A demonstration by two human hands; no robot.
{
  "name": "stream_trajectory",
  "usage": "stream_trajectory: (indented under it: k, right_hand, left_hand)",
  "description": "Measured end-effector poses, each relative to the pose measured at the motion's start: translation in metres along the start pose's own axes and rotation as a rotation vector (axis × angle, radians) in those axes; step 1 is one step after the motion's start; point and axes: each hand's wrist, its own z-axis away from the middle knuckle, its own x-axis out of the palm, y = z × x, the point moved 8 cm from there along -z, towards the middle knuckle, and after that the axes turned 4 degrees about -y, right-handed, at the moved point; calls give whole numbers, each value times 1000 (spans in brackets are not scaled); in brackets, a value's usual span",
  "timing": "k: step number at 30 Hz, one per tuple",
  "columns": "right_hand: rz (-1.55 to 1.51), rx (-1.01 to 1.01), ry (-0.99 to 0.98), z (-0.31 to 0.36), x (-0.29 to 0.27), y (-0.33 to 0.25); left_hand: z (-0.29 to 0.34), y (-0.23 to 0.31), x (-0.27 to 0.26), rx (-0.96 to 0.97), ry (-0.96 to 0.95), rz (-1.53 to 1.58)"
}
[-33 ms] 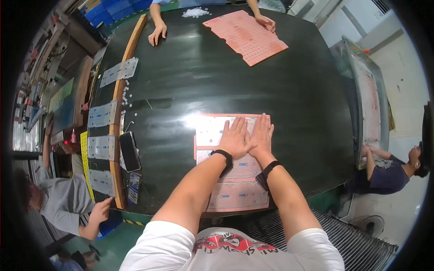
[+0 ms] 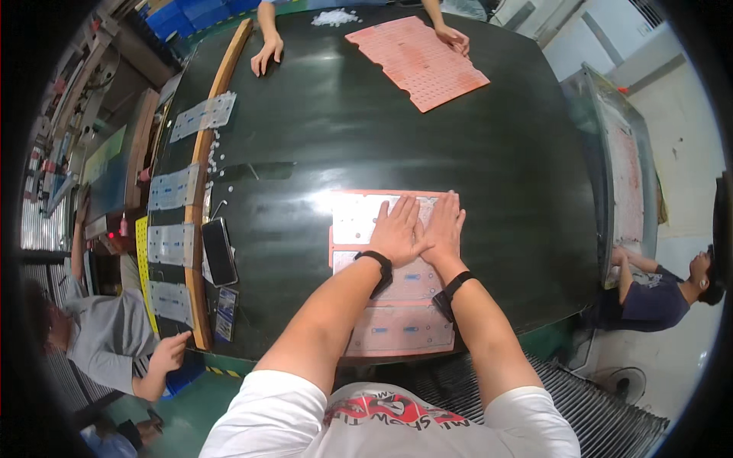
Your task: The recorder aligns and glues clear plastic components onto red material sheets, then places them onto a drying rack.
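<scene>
A: Biggest 1st?
B: Dk green flat-topped table [image 2: 519, 191]. Next, near its 6 o'clock edge, flat pink rectangular board [image 2: 330, 248] w/ translucent blue-marked plastic sheets [image 2: 401, 330] on top.
A: Which way's it lie?
B: Directly under both hands, long axis approx. 12 to 6; more of it runs toward 6, betw. the forearms.
A: Then?
B: 2nd pink board, perforated [image 2: 416, 65], at 12 from the hands, well apart, co-worker's hand [image 2: 452, 38] on it. Long brown wooden bar [image 2: 197, 294] at 9.
A: Hands?
B: Neither's nearer, both touch. Left hand [image 2: 397, 233]: flat, palm down, nearer mid-width. Right hand [image 2: 439, 233]: flat too, along the 3 o'clock side, fingertips at the far corner. Thumbs meet; no grip on anything AFAICT.
A: Small stuff?
B: Black rectangular phone [image 2: 220, 252] at 9, just beside the bar. Tiny white bits [image 2: 336, 17], heaped, approx. 11, far edge.
</scene>
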Motion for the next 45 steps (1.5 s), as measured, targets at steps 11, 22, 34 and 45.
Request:
stream_trajectory:
  k: [11,22,34,45]
  right_hand:
    - [-4,53,-56,9,-12,-5]
    - [26,-32,-172,29,-15,5]
    - [-427,-142,-200,6,1,-152]
    - [-48,-149,-215,-8,1,-176]
  left_hand:
    - [39,-61,-27,-259,45,-88]
    - [91,-80,-24,-274,44,-37]
    - [247,-126,-32,-215,82,-9]
    - [276,-122,-21,-199,10,-66]
